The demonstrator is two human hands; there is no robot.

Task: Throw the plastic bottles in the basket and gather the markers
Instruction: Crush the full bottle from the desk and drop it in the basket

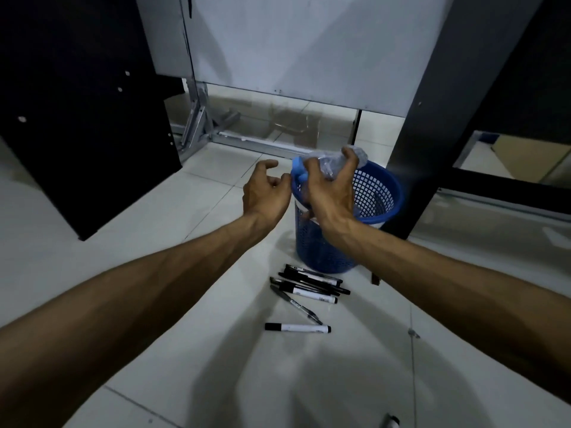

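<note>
Just above the centre of the frame, the right hand (pixel 329 188) has its fingers clamped around a crumpled clear plastic bottle (pixel 332 163) with a blue cap (pixel 299 171), held over the near rim of a blue mesh basket (pixel 378 193). The left hand (pixel 265 193) hangs just left of the bottle with its fingers curled and apart, gripping nothing; whether it touches the cap cannot be told.

The basket stands on the pale floor tiles (pixel 154 236) at centre right, close against a dark vertical panel (pixel 432 118) that rises to the upper right. A black cabinet side (pixel 77 118) fills the upper left, and a grey board (pixel 309 47) on a metal frame (pixel 200 125) spans the top centre behind the basket.

Below the basket, a loose cluster of black and white markers (pixel 309 285) lies on the floor, touching and crossing each other. One white marker (pixel 298 328) lies apart, lower down. Another marker tip (pixel 391 423) shows at the bottom edge, right of centre.
</note>
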